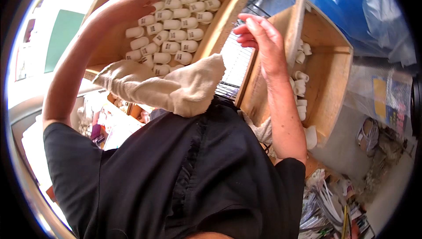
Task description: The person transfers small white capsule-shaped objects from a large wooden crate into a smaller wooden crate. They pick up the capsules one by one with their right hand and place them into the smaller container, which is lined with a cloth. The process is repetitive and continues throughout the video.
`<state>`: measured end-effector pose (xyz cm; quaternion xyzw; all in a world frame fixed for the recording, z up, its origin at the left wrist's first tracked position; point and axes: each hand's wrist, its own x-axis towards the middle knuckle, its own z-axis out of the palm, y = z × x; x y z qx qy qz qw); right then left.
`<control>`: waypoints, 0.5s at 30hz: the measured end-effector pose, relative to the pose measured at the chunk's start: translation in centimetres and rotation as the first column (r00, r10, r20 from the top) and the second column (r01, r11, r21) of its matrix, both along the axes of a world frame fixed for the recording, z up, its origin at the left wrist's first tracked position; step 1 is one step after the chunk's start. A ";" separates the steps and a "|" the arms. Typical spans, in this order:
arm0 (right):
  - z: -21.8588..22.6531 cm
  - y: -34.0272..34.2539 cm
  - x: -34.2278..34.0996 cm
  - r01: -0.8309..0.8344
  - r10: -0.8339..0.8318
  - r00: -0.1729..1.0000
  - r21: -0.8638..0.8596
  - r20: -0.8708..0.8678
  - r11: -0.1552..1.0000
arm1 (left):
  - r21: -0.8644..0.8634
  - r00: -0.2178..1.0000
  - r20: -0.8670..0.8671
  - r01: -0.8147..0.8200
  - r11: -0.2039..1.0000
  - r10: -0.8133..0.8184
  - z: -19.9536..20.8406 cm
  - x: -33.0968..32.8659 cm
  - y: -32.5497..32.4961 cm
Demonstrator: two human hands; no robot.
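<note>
Small white, rounded cap-like pieces, several with dark printing, lie in rows in a wooden box. My left hand reaches over the box's far left part, its bent fingers apart beside the pieces. Those fingers partly hide one another, and I see nothing held. To the right, my right hand is raised between this box and a second one. Its fingers stretch out loosely to the left, holding nothing. A beige cloth drapes over the first box's near edge and covers some pieces.
The second wooden box, at the right, has several white pieces along its left side. A metal wire rack shows between the boxes. Blue plastic sheeting hangs at the far right. Bagged clutter lies at the lower right.
</note>
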<state>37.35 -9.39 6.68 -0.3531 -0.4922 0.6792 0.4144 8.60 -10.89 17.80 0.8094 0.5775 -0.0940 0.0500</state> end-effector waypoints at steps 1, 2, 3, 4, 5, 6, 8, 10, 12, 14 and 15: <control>-0.2 0.1 0.2 0.011 -0.011 1.000 0.006 0.006 1.000 | 0.039 0.999 0.029 0.032 0.999 -0.034 0.4 1.3 0.1; 0.0 0.0 0.1 0.019 -0.019 1.000 0.016 0.013 1.000 | 0.103 0.995 0.062 0.076 0.992 -0.083 0.6 2.3 0.0; -0.1 0.1 0.2 0.021 -0.021 1.000 0.024 0.010 0.999 | 0.109 0.993 0.094 0.065 0.992 -0.076 0.4 3.3 0.4; -0.2 0.2 0.4 0.022 -0.023 1.000 0.033 0.006 0.999 | 0.113 0.989 0.129 0.056 0.992 -0.071 0.3 4.4 0.8; -0.3 0.2 0.3 0.025 -0.025 1.000 0.036 -0.013 0.999 | 0.057 0.987 0.158 -0.012 0.998 0.003 -0.1 5.7 1.2; -0.2 0.2 0.6 0.044 -0.043 0.999 0.045 -0.022 0.998 | -0.003 0.981 0.181 -0.077 0.997 0.076 -0.6 6.6 1.4; 0.4 0.3 0.9 0.080 -0.078 0.996 0.061 -0.042 0.995 | 0.155 0.954 0.277 0.073 0.985 -0.114 -1.9 7.6 1.3; 1.4 1.0 2.7 0.167 -0.170 0.985 0.129 0.007 0.977 | 0.187 0.944 0.307 0.065 0.980 -0.121 -3.5 7.9 1.6; 2.4 2.2 5.7 0.302 -0.301 0.953 0.155 -0.034 0.941 | 0.195 0.941 0.318 0.053 0.979 -0.114 -4.8 7.5 1.6; 1.8 3.9 9.4 0.458 -0.449 0.888 0.101 -0.094 0.883 | 0.143 0.949 0.311 0.011 0.990 -0.055 -5.7 7.2 1.6; 1.1 4.6 11.3 0.534 -0.532 0.846 0.075 -0.048 0.842 | 0.118 0.923 0.382 -0.009 0.993 -0.037 -5.8 7.3 1.6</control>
